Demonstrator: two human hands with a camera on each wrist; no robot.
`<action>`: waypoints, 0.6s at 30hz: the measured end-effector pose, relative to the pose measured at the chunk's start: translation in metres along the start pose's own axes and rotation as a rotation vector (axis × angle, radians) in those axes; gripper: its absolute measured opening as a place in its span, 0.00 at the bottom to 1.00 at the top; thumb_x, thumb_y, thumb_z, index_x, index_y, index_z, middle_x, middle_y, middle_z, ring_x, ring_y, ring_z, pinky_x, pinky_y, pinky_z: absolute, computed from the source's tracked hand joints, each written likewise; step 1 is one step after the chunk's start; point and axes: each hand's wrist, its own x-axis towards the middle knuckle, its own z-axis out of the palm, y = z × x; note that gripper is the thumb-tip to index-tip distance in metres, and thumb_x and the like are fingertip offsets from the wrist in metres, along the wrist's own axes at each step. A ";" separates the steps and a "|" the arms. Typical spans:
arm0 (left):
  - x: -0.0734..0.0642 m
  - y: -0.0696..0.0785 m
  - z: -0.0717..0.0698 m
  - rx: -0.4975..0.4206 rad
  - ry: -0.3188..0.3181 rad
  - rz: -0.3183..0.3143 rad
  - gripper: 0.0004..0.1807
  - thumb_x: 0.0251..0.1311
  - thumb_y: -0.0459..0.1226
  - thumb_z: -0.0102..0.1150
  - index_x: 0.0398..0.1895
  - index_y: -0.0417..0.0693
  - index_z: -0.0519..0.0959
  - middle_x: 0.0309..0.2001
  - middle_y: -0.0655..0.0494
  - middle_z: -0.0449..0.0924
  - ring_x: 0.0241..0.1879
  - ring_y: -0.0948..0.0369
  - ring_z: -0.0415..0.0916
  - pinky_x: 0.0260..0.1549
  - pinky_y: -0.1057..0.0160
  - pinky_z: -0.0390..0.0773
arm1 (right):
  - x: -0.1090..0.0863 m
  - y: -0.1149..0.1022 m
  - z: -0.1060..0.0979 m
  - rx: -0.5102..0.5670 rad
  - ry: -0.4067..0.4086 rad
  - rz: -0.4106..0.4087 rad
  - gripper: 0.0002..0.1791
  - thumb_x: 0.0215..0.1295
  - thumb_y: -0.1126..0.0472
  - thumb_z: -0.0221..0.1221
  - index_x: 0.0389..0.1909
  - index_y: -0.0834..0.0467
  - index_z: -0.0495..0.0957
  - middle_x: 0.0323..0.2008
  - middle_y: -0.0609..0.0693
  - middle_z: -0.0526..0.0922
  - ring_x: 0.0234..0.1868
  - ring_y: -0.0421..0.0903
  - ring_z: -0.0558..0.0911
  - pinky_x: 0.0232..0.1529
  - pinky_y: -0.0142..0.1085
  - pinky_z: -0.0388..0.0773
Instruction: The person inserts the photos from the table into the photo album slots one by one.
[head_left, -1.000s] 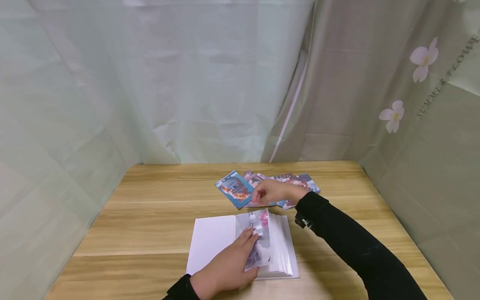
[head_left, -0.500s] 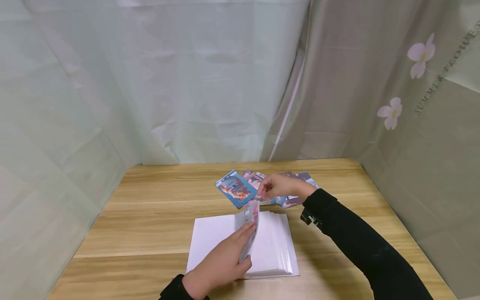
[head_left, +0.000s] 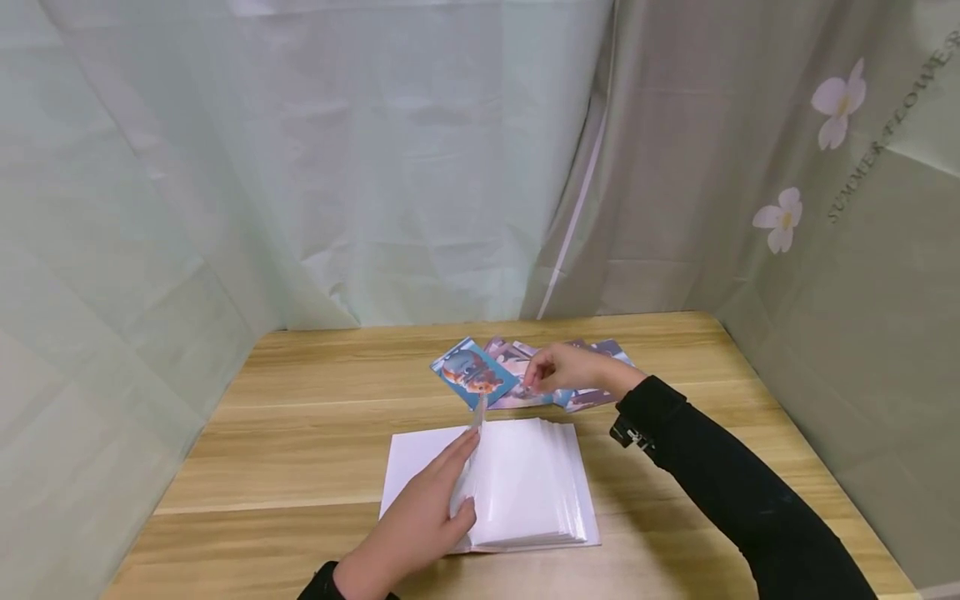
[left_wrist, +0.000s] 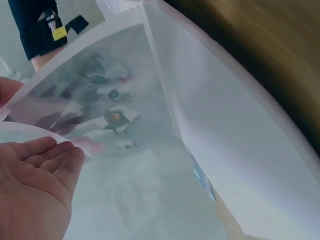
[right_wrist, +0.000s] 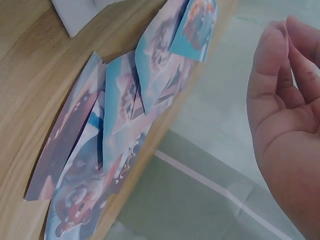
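We count one album (head_left: 525, 487), open on the tabletop (head_left: 285, 467), a kitten print (left_wrist: 87, 95) in its raised sleeve (left_wrist: 120, 22); left grip (head_left: 422, 515), straight-fingered, touching it; right grip (head_left: 570, 369), curled, holding nothing visible, above loose cards (right_wrist: 122, 90).

Bare left hand (head_left: 420, 510), bare right hand (head_left: 573, 369). Long black cloth sleeve (head_left: 723, 479) on right arm, matt, faint paler smudge on forearm, ending at wrist in thick dark cuff (head_left: 649, 408). Small black wrist device (head_left: 632, 436) against right cuff, with silvery metal bits; left wrist view shows yellow label (left_wrist: 59, 33) on it, lettering unreadable, and flat black squarish piece (left_wrist: 77, 23) jutting sideways. Black left cuff (head_left: 321, 583) partly cropped at bottom of head view.
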 end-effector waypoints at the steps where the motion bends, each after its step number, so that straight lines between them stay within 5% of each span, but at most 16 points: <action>1: -0.002 -0.001 -0.002 -0.005 0.015 -0.001 0.41 0.58 0.36 0.61 0.76 0.41 0.60 0.76 0.52 0.59 0.73 0.57 0.59 0.67 0.51 0.65 | -0.001 0.000 0.000 -0.003 0.004 -0.004 0.06 0.67 0.69 0.62 0.41 0.60 0.84 0.34 0.49 0.82 0.33 0.43 0.76 0.39 0.40 0.80; 10: -0.017 -0.015 -0.007 0.042 0.147 0.016 0.42 0.52 0.33 0.63 0.74 0.39 0.64 0.73 0.49 0.65 0.70 0.53 0.65 0.64 0.48 0.70 | -0.015 0.012 -0.004 -0.015 0.049 -0.034 0.06 0.67 0.68 0.63 0.43 0.62 0.84 0.34 0.49 0.81 0.34 0.43 0.76 0.38 0.34 0.78; 18: -0.026 -0.023 -0.012 0.076 0.169 -0.023 0.43 0.50 0.32 0.65 0.73 0.36 0.63 0.74 0.46 0.63 0.69 0.51 0.67 0.61 0.47 0.72 | -0.027 0.022 -0.006 0.013 0.073 -0.004 0.10 0.66 0.67 0.64 0.46 0.68 0.82 0.34 0.48 0.82 0.35 0.42 0.78 0.39 0.33 0.78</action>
